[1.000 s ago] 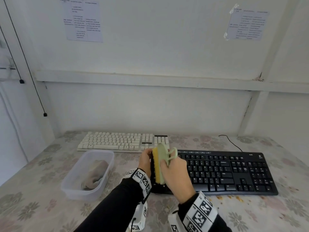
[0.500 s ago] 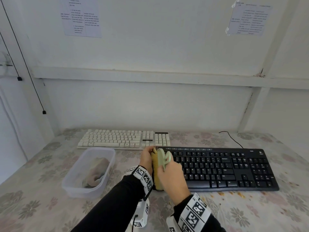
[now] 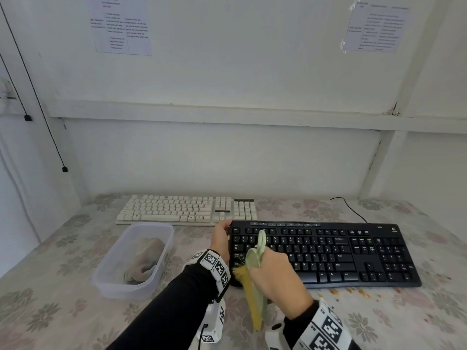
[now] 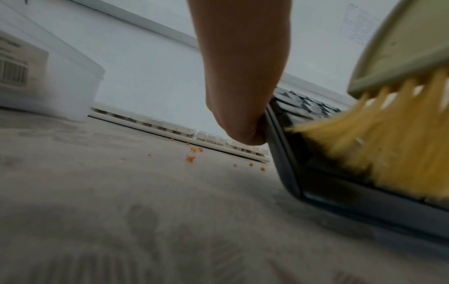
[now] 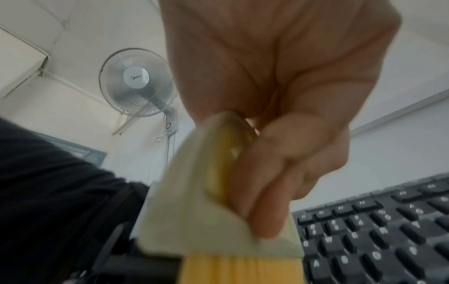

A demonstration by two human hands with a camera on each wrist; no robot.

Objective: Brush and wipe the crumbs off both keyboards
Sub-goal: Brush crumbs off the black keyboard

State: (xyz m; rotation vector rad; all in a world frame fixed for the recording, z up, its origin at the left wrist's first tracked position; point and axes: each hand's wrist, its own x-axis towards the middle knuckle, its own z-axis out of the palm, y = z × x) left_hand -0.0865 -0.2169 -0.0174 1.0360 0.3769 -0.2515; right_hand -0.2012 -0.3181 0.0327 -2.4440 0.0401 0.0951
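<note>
We've dragged brush (image 3: 253, 284) down to black keyboard (image 3: 328, 253) near-left corner; right hand (image 3: 278, 281) fingers wrapped round it, left hand (image 3: 222, 238) gripping left edge. Crumbs (image 3: 364, 294) on bench (image 3: 63, 311); white keyboard (image 3: 187, 209) pending.

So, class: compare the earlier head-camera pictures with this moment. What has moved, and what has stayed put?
The right hand has swept the brush toward the person, down the black keyboard's left end to its front edge. The left hand still steadies that end. White keyboard, plastic tub and crumbs are unchanged.
</note>
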